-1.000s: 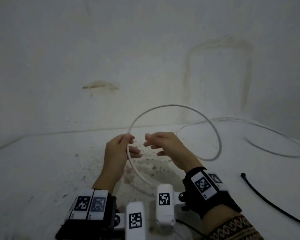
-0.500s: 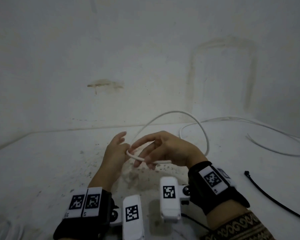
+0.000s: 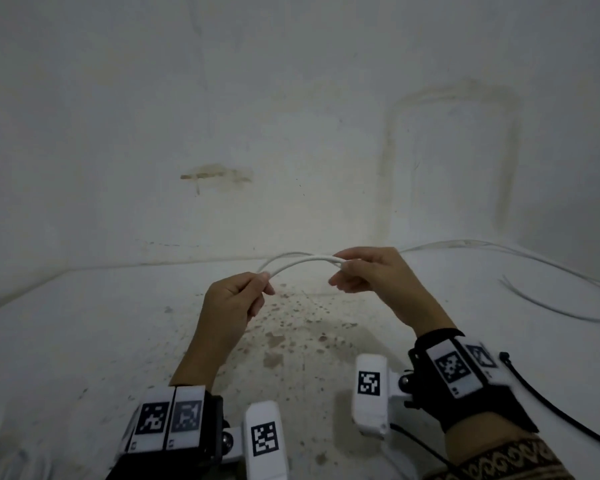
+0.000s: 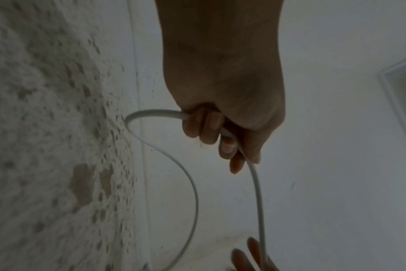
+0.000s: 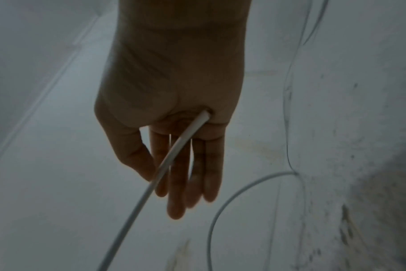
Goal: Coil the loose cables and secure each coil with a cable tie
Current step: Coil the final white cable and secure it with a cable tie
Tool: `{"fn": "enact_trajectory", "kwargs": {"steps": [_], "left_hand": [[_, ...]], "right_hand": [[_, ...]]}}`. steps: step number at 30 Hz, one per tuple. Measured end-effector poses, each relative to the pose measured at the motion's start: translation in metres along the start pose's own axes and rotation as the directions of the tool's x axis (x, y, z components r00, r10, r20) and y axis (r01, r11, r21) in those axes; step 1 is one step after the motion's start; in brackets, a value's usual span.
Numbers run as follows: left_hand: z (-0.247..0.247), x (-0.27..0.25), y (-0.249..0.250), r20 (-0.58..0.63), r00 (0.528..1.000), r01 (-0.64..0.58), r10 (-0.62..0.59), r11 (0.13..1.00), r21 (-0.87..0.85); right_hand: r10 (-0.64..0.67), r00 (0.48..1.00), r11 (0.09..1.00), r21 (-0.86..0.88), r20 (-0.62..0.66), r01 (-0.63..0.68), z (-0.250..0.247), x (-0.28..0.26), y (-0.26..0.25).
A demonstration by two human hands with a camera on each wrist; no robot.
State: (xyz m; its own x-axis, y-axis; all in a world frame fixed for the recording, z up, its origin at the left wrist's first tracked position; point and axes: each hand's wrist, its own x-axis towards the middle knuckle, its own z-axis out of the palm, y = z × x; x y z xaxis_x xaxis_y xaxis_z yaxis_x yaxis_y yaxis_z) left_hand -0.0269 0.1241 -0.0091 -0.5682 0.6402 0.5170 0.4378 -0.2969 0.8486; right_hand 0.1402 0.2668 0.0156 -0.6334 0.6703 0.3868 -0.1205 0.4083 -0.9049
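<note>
**Grubby white surface, one cable held up between both hands**

Speckled white surface (image 3: 84,341) up against a stained wall (image 3: 291,98), pretty dim overall. Nearest the camera, a black tie (image 3: 548,403) lies on the surface just past the right wrist. Above the surface, the left hand (image 3: 232,303) has its fingers (image 4: 209,128) curled tight round the cable (image 3: 302,262). It arches over to the right hand (image 3: 378,275), which pinches it at thumb and forefinger, the other fingers (image 5: 197,174) hanging fairly straight. A second strand loops behind the arch. Farther right, more cable trails along the wall.
</note>
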Motion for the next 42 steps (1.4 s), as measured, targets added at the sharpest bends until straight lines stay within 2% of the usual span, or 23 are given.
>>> {"fn": "enact_trajectory", "kwargs": {"steps": [3,6,10,11,15,16,17,19,21,23,26,28,29,32,34,37,40,42], "left_hand": [[-0.001,0.002,-0.002,-0.033,0.999,0.006,-0.005,1.000,0.030],[0.000,0.001,0.000,0.003,1.000,0.014,-0.014,1.000,0.021],[0.001,-0.003,0.004,0.110,0.993,0.061,-0.047,0.991,-0.118],[-0.001,-0.003,0.005,0.137,0.989,0.074,-0.054,0.986,-0.148],[-0.007,-0.004,0.007,0.235,0.971,0.095,-0.045,0.974,-0.207],[-0.008,-0.003,0.007,0.242,0.970,0.094,-0.040,0.973,-0.213],[-0.010,-0.002,0.006,0.244,0.969,0.091,-0.040,0.975,-0.201],[-0.014,-0.001,0.002,0.237,0.970,0.081,-0.047,0.987,-0.136],[-0.017,-0.001,-0.002,0.228,0.972,0.082,-0.058,0.992,-0.097],[-0.018,-0.001,-0.005,0.239,0.969,0.089,-0.060,0.990,-0.110],[-0.015,0.000,-0.009,0.327,0.945,0.066,-0.027,0.992,-0.109],[-0.015,0.000,-0.012,0.389,0.921,0.065,-0.015,0.991,-0.116],[-0.014,-0.001,-0.012,0.412,0.911,0.078,-0.018,0.988,-0.130],[-0.010,-0.001,-0.012,0.457,0.889,0.103,-0.013,0.980,-0.171],[-0.006,-0.003,-0.010,0.415,0.909,0.125,-0.028,0.970,-0.207],[0.001,-0.002,-0.009,0.322,0.945,0.172,-0.063,0.930,-0.324],[0.003,-0.002,-0.005,0.256,0.961,0.226,-0.108,0.841,-0.492],[0.003,-0.001,-0.001,0.247,0.955,0.281,-0.163,0.765,-0.580]], "right_hand": [[-0.031,0.999,0.935,-0.352,0.037,0.042,0.012,0.004,0.006],[-0.041,0.997,0.825,-0.560,0.064,0.070,0.021,0.005,0.003],[-0.038,0.990,0.873,-0.477,0.135,0.099,0.036,0.002,0.000],[-0.060,0.991,0.858,-0.500,0.123,0.114,0.040,0.002,0.002],[-0.246,0.969,0.651,-0.741,-0.001,0.164,0.042,0.003,0.001],[-0.289,0.957,0.635,-0.752,-0.018,0.178,0.042,0.002,-0.001],[-0.319,0.947,0.648,-0.738,-0.038,0.188,0.042,0.002,-0.003],[-0.314,0.940,0.754,-0.636,-0.129,0.165,0.041,0.002,-0.003],[-0.220,0.942,0.896,-0.435,-0.254,0.092,0.040,0.003,-0.002],[-0.080,0.951,0.967,-0.253,-0.300,0.002,0.042,0.002,0.000],[0.172,0.959,0.985,0.049,-0.224,-0.165,0.053,-0.002,0.001],[0.294,0.943,0.939,0.231,-0.153,-0.255,0.060,-0.003,-0.001],[0.329,0.935,0.920,0.270,-0.133,-0.285,0.063,-0.004,-0.002],[0.385,0.915,0.893,0.300,-0.119,-0.337,0.071,-0.006,-0.002],[0.413,0.906,0.868,0.339,-0.088,-0.363,0.076,-0.007,-0.002],[0.409,0.912,0.844,0.367,0.030,-0.391,0.081,-0.010,-0.004],[0.405,0.905,0.860,0.280,0.134,-0.426,0.083,-0.011,-0.003],[0.377,0.918,0.908,0.148,0.124,-0.393,0.084,-0.010,0.001]]}}
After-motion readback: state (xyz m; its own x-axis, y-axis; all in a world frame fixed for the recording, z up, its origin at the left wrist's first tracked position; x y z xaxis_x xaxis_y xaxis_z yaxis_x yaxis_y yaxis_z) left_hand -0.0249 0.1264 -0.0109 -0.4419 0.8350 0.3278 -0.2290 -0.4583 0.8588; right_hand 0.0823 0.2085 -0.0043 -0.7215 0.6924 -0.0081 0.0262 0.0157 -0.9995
